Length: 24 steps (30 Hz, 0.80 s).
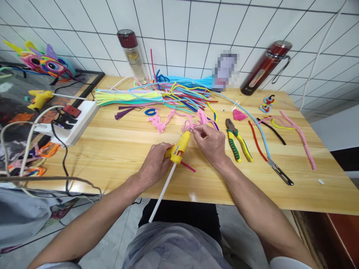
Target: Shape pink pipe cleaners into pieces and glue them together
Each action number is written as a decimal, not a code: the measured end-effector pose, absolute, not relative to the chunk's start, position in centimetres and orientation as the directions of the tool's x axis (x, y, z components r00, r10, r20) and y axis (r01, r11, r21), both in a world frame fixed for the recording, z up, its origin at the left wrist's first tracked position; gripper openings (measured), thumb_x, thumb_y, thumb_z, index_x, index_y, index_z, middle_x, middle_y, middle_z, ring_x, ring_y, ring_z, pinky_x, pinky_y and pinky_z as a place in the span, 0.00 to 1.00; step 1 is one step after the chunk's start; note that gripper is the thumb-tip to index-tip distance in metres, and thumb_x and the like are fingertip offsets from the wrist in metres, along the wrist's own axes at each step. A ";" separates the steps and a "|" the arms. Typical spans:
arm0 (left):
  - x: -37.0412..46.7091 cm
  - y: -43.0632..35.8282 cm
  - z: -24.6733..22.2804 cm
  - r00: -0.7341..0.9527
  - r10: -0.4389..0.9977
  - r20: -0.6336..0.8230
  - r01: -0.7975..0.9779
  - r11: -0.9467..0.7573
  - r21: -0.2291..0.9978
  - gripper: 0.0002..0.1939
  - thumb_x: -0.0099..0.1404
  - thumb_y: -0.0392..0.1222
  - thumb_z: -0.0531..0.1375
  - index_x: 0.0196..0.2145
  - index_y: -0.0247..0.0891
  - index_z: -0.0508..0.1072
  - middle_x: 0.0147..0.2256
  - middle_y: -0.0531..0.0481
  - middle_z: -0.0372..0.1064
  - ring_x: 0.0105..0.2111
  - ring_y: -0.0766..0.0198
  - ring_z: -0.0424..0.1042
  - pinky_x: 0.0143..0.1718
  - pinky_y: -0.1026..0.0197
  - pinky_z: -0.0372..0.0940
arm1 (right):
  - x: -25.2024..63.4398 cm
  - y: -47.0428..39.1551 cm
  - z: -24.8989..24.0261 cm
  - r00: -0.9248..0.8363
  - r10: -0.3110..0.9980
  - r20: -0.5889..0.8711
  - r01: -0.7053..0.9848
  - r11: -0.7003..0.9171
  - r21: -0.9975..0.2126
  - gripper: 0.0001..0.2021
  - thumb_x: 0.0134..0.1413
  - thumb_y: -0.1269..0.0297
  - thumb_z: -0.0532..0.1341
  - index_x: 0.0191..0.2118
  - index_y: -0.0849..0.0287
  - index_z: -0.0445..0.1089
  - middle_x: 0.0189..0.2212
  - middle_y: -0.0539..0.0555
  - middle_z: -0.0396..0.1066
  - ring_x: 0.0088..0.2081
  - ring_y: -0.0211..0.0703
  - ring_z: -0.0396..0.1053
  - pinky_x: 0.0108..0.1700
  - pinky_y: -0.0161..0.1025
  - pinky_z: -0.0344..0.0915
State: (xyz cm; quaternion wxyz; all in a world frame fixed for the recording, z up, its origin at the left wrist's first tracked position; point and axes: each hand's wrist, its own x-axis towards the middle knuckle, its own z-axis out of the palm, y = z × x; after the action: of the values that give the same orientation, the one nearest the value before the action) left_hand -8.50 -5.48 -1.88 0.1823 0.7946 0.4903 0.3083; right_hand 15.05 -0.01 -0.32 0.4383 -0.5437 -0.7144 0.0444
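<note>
My left hand (155,164) is wrapped round the handle of a yellow hot glue gun (181,146), with a long white glue stick (164,192) jutting from its back end. The gun's nozzle points away from me and meets a bent pink pipe cleaner piece (202,117). My right hand (209,144) pinches that pink piece right beside the nozzle; its fingertips partly hide the contact. Another curled pink pipe cleaner shape (160,121) lies just left of it. A short dark pink stem (188,166) rests under the gun.
Bundles of coloured pipe cleaners (129,97) lie at the back. To the right are pliers (238,142), thread snips (280,172) and loose stems. A clear bottle (133,56) and a red flask (265,69) stand by the wall. A power strip (74,123) and cables are at left.
</note>
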 end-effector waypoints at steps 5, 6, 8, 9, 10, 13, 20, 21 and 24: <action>-8.6 -5.5 -1.9 0.323 0.902 0.287 0.676 -0.432 0.597 0.13 0.68 0.39 0.59 0.50 0.38 0.74 0.44 0.43 0.78 0.43 0.52 0.76 0.48 0.50 0.71 | 15.0 0.0 -0.4 -0.024 0.823 0.567 0.738 0.397 -0.546 0.07 0.63 0.66 0.64 0.37 0.54 0.81 0.33 0.53 0.85 0.31 0.44 0.82 0.37 0.38 0.73; -8.7 -5.5 -1.9 0.322 0.903 0.283 0.677 -0.429 0.598 0.13 0.68 0.39 0.60 0.50 0.39 0.74 0.44 0.43 0.78 0.43 0.52 0.76 0.48 0.50 0.71 | 15.0 0.0 -0.4 -0.025 0.822 0.568 0.734 0.401 -0.548 0.07 0.63 0.66 0.64 0.38 0.54 0.82 0.34 0.53 0.85 0.31 0.44 0.81 0.37 0.38 0.73; -8.7 -5.5 -1.9 0.320 0.905 0.280 0.678 -0.425 0.600 0.13 0.68 0.40 0.60 0.50 0.39 0.74 0.44 0.43 0.78 0.43 0.52 0.76 0.49 0.50 0.71 | 15.0 0.0 -0.4 -0.027 0.821 0.570 0.731 0.405 -0.549 0.08 0.63 0.66 0.63 0.38 0.53 0.82 0.34 0.52 0.86 0.31 0.44 0.81 0.37 0.38 0.74; -8.7 -5.5 -2.0 0.320 0.905 0.280 0.677 -0.426 0.600 0.13 0.68 0.40 0.60 0.50 0.39 0.74 0.44 0.43 0.78 0.43 0.52 0.76 0.49 0.50 0.71 | 15.0 0.0 -0.3 -0.030 0.822 0.569 0.732 0.406 -0.548 0.08 0.63 0.66 0.63 0.38 0.53 0.82 0.34 0.52 0.86 0.31 0.44 0.81 0.38 0.38 0.74; -8.7 -5.5 -2.1 0.322 0.903 0.285 0.675 -0.430 0.600 0.13 0.68 0.40 0.60 0.49 0.39 0.74 0.44 0.43 0.78 0.44 0.52 0.76 0.49 0.50 0.71 | 15.0 0.0 -0.3 -0.030 0.822 0.569 0.733 0.405 -0.547 0.08 0.63 0.65 0.63 0.38 0.53 0.82 0.34 0.52 0.86 0.31 0.44 0.81 0.38 0.38 0.74; -8.7 -5.4 -2.4 0.327 0.891 0.314 0.664 -0.453 0.595 0.12 0.68 0.39 0.59 0.49 0.37 0.73 0.44 0.42 0.78 0.43 0.52 0.76 0.48 0.50 0.71 | 15.0 -0.1 -0.3 -0.027 0.818 0.574 0.736 0.405 -0.542 0.08 0.64 0.66 0.63 0.37 0.53 0.82 0.34 0.52 0.86 0.32 0.44 0.82 0.38 0.38 0.74; -8.8 -5.4 -2.7 0.337 0.888 0.311 0.671 -0.459 0.582 0.13 0.69 0.38 0.59 0.50 0.38 0.73 0.44 0.43 0.78 0.43 0.52 0.76 0.49 0.49 0.70 | 15.0 0.0 -0.3 -0.029 0.822 0.568 0.738 0.401 -0.542 0.08 0.63 0.66 0.64 0.37 0.53 0.82 0.34 0.52 0.86 0.31 0.44 0.81 0.38 0.38 0.75; -8.8 -5.4 -2.7 0.338 0.888 0.313 0.672 -0.460 0.580 0.13 0.68 0.38 0.59 0.50 0.38 0.72 0.44 0.43 0.78 0.44 0.52 0.76 0.49 0.49 0.70 | 15.0 0.0 -0.3 -0.029 0.822 0.569 0.736 0.403 -0.545 0.08 0.63 0.66 0.63 0.37 0.53 0.82 0.34 0.52 0.86 0.32 0.44 0.82 0.38 0.38 0.75; -8.8 -5.4 -2.9 0.336 0.879 0.337 0.666 -0.475 0.575 0.13 0.69 0.38 0.59 0.50 0.39 0.72 0.44 0.43 0.78 0.44 0.52 0.76 0.49 0.50 0.70 | 15.0 0.0 -0.4 -0.030 0.816 0.577 0.730 0.412 -0.546 0.08 0.63 0.66 0.63 0.38 0.54 0.83 0.34 0.53 0.86 0.32 0.45 0.82 0.38 0.39 0.74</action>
State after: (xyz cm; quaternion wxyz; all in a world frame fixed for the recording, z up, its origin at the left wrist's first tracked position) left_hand -8.83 -5.40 -2.91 0.1703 0.7995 0.4830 0.3138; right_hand 15.03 0.00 -0.37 0.4401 -0.5400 -0.7158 0.0491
